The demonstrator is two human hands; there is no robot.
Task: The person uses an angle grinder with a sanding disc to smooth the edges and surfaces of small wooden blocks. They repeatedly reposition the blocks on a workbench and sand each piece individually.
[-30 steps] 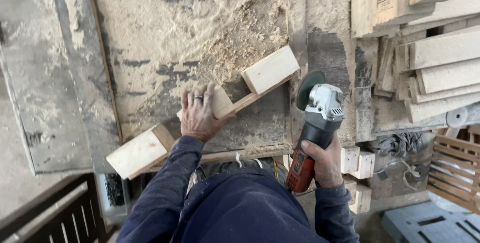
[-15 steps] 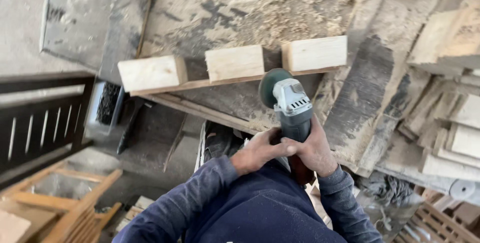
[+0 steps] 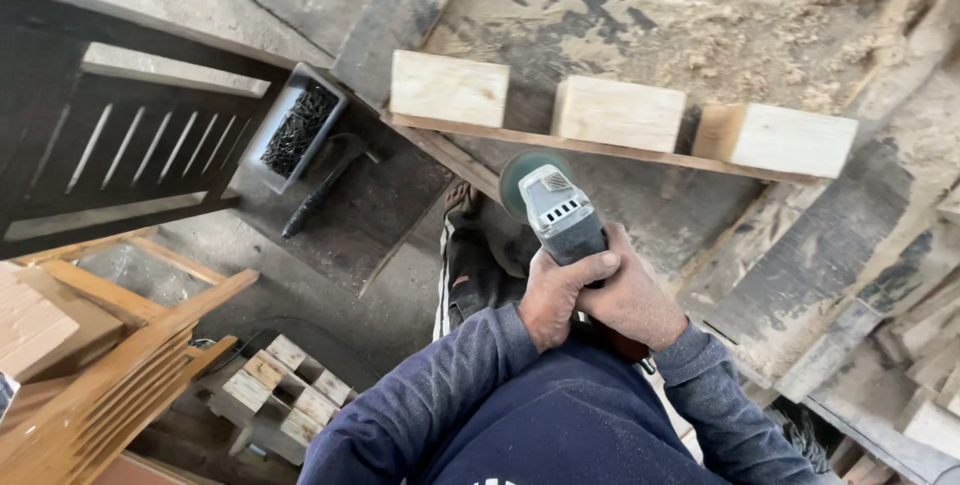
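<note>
Three pale wooden blocks [image 3: 618, 113] on one thin slat cross the upper middle of the frame on the dusty workbench [image 3: 700, 5]. Below them, centre frame, the grey angle grinder [image 3: 560, 210] is clasped by both hands, left hand [image 3: 560, 295] and right hand [image 3: 632, 300] wrapped tight round its body. A tray of dark screws [image 3: 297, 127] sits upper left

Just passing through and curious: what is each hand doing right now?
Left hand: closed around the grey angle grinder.
Right hand: closed on the same grinder's body, behind the left.

Sawdust-strewn workbench [image 3: 700, 15], dark slatted frame [image 3: 120, 145], tray of nails [image 3: 295, 125], daylight
</note>
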